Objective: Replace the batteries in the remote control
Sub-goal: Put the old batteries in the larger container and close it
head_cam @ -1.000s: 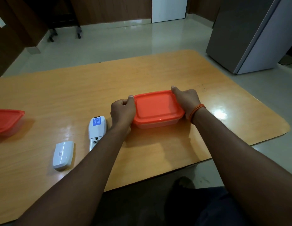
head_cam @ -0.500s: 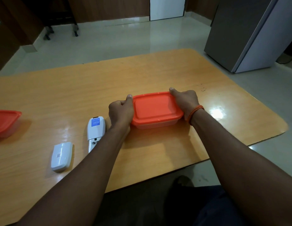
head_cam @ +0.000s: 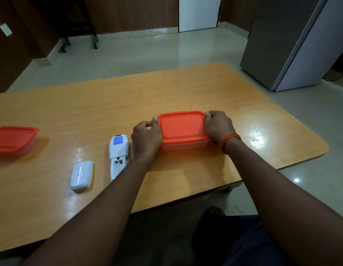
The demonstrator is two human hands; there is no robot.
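A white remote control lies face down on the wooden table, its battery bay open; my left forearm covers its near end. Its loose white battery cover lies to the left of it. Just right of the remote stands a shallow clear container with an orange lid. My left hand grips the lid's left edge, thumb on the rim. My right hand grips the right edge, fingers curled over the far right corner. No batteries are visible.
A second orange-lidded container sits at the table's left edge. A grey cabinet stands on the floor beyond the table's right corner. The table's near edge runs just above my lap.
My right hand's fingers have curled tighter over the lid's far right corner. The container, remote and cover stay where they were.
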